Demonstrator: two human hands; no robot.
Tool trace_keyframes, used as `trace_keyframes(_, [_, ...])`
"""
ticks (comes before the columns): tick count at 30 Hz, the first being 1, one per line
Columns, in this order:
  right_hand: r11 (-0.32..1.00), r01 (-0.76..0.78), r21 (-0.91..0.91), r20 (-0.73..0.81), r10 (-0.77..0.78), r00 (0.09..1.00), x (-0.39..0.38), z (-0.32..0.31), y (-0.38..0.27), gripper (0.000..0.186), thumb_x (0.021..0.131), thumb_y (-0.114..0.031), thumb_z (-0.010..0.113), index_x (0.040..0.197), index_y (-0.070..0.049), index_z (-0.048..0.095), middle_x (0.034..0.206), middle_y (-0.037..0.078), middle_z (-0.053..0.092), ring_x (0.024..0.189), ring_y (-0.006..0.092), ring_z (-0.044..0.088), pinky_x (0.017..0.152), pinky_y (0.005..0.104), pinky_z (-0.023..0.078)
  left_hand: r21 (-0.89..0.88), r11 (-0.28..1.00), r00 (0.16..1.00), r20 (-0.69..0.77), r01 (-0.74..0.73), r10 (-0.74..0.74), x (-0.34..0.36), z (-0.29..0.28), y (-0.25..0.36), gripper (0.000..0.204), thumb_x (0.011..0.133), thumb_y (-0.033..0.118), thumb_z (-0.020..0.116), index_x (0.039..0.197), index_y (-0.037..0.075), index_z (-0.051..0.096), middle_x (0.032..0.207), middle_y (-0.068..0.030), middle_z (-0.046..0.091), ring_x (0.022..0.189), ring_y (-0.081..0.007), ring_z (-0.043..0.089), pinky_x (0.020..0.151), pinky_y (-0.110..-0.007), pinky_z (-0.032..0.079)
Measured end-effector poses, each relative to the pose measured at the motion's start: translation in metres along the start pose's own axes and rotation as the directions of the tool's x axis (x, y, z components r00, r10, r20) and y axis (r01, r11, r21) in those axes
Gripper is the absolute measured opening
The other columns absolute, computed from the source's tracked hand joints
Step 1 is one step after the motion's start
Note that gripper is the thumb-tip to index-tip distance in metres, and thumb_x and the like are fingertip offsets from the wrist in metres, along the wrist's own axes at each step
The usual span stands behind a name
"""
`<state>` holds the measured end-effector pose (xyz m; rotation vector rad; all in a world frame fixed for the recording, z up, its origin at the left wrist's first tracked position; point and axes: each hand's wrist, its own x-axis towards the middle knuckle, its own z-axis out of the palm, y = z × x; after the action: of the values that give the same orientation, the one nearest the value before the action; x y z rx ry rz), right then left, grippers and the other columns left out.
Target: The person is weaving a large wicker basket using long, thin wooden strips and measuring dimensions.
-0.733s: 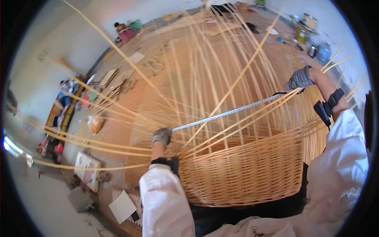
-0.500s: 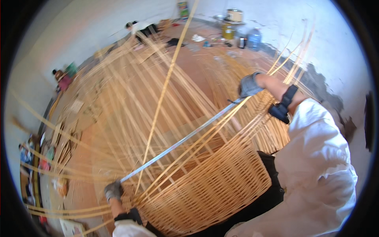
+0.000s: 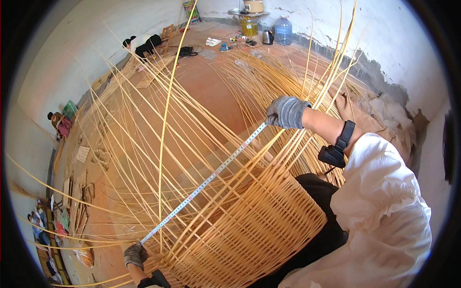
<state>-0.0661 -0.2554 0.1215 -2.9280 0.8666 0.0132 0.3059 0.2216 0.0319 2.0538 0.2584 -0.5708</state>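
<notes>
A white measuring tape [image 3: 204, 183] is stretched in a straight slant between my hands, above the open edge of a woven wicker basket [image 3: 254, 230]. At the lower left my left hand [image 3: 136, 255], in a grey glove, is closed on one end of the tape. My right hand [image 3: 287, 112], also gloved, grips the other end farther up and to the right; the tape's case does not show. Long unwoven canes [image 3: 199, 113] fan out from the basket's edge, and one tall cane [image 3: 166, 115] rises past the tape. The basket rests against my dark-clothed legs.
Loose canes [image 3: 261, 79] lie in a bundle on the reddish floor to the right. By the far wall stand a blue water bottle [image 3: 283, 31], a kettle [image 3: 267, 37] and a yellow bucket [image 3: 248, 26]. Two other people [image 3: 144, 46] crouch along the left wall.
My right hand has shifted left and slightly down, and my left hand has dropped lower. The tape stays stretched between them. The view has turned a little and is sharper now.
</notes>
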Motion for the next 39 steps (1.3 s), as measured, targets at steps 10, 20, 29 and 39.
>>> trace_keyframes(10, [0.999, 0.02, 0.026, -0.189, -0.015, 0.982, -0.008, 0.001, 0.0, 0.02, 0.072, -0.026, 0.058, 0.064, -0.008, 0.057, 0.064, 0.013, 0.054, 0.064, 0.031, 0.054, 0.059, 0.0393, 0.043, -0.123, 0.984, 0.985, 0.102, -0.13, 0.143, 0.034, -0.022, -0.031, 0.035, 0.081, 0.036, 0.053, 0.078, 0.001, 0.055, 0.062, -0.007, 0.055, 0.047, -0.0176, 0.052, 0.045, -0.029, 0.046])
trace_keyframes(20, [0.992, 0.106, -0.071, -0.157, -0.116, 0.981, 0.002, 0.001, -0.002, 0.018, 0.071, -0.026, 0.06, 0.07, -0.008, 0.059, 0.065, 0.012, 0.055, 0.064, 0.0301, 0.054, 0.063, 0.0374, 0.044, 0.419, 0.896, 0.989, 0.092, -0.146, 0.119, 0.051, -0.028, -0.027, 0.033, 0.082, 0.034, 0.049, 0.064, 0.007, 0.056, 0.059, -0.0028, 0.054, 0.053, -0.0164, 0.051, 0.046, -0.027, 0.041])
trace_keyframes(29, [0.979, 0.121, -0.163, -0.36, -0.173, 0.917, -0.145, -0.055, -0.047, 0.024, 0.069, -0.02, 0.058, 0.09, -0.009, 0.054, 0.073, 0.01, 0.056, 0.07, 0.0263, 0.056, 0.06, 0.0374, 0.047, -0.491, 0.683, 0.746, 0.094, -0.541, 0.659, -0.118, 0.037, -0.001, 0.033, 0.078, 0.036, 0.058, 0.088, 0.005, 0.056, 0.065, 0.0018, 0.048, 0.055, -0.0077, 0.044, 0.049, -0.019, 0.036])
trace_keyframes(39, [0.942, 0.16, -0.296, 0.812, 0.159, 0.561, -0.581, 0.339, 0.111, 0.029, 0.076, -0.019, 0.049, 0.105, -0.019, 0.052, 0.097, -0.001, 0.057, 0.089, 0.0178, 0.055, 0.067, 0.0324, 0.048, -0.334, 0.412, 0.302, 0.336, -0.847, 0.892, -0.259, 0.288, 0.018, 0.022, 0.083, 0.012, 0.05, 0.101, 0.0, 0.056, 0.099, -0.015, 0.058, 0.09, -0.0236, 0.056, 0.08, -0.028, 0.043])
